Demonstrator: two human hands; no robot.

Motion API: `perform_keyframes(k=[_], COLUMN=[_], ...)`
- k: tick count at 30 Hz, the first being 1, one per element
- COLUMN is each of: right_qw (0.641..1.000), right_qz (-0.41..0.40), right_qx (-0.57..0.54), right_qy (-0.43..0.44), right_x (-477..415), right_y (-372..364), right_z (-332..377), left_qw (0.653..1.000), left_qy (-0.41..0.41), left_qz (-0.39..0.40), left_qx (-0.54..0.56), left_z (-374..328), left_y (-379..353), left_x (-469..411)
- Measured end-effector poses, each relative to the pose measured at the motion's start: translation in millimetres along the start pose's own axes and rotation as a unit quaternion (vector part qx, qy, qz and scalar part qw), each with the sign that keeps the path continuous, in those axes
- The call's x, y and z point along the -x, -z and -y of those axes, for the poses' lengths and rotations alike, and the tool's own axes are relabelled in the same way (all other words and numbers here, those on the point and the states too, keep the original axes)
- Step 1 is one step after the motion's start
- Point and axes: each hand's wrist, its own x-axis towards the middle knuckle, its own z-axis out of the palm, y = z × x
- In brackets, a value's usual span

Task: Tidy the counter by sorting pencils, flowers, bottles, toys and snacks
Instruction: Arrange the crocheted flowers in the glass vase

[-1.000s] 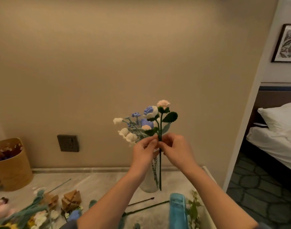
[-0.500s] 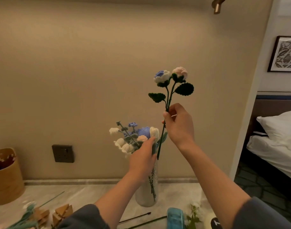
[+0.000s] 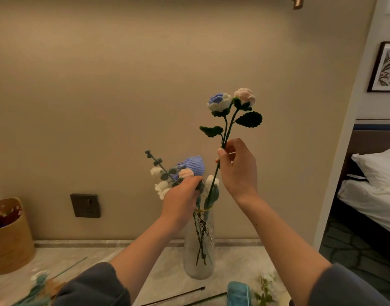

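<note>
A clear glass vase (image 3: 199,246) stands on the marble counter (image 3: 163,268) and holds several crocheted flowers (image 3: 193,165). My right hand (image 3: 237,166) pinches the stems of two crocheted roses, one blue-and-white (image 3: 219,102) and one pink (image 3: 244,97). It holds them above the vase, and their lower stem ends reach down to the vase mouth. My left hand (image 3: 181,199) grips the bunch of flowers in the vase just above its rim.
A tan round box (image 3: 9,235) stands at the far left. Loose flowers (image 3: 38,286) lie at the front left, and dark stems (image 3: 174,294) lie in front of the vase. A teal object (image 3: 238,293) is at the bottom edge. A wall socket (image 3: 85,205) is on the wall, and a bed (image 3: 375,188) is at the right.
My right hand has lifted the two roses up out of the bunch, then lowered their stem ends towards the vase mouth. My left hand stays on the flowers in the vase.
</note>
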Motion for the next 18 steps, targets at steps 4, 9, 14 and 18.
perform_keyframes(k=[4, 9, 14, 18], right_qw=[1.0, 0.998, 0.981, 0.967], right_qz=[0.023, 0.054, 0.115, 0.159], right_qx=[-0.002, 0.04, 0.143, 0.177], right_qy=[-0.006, -0.019, -0.07, -0.091], right_x=[6.1, 21.2, 39.5, 51.4], right_y=[-13.8, -28.7, -40.3, -47.3], right_z=[-4.9, -23.0, -45.7, -57.2], left_qw=[0.999, 0.995, 0.994, 0.998], left_qy=[0.009, 0.06, 0.071, 0.057], left_qz=[-0.002, -0.011, -0.009, -0.002], left_qx=[0.031, 0.083, 0.078, 0.035], left_z=[0.2, 3.9, 9.2, 10.1], left_y=[0.3, -1.0, -3.0, -3.3], left_x=[5.0, 11.4, 18.8, 26.5])
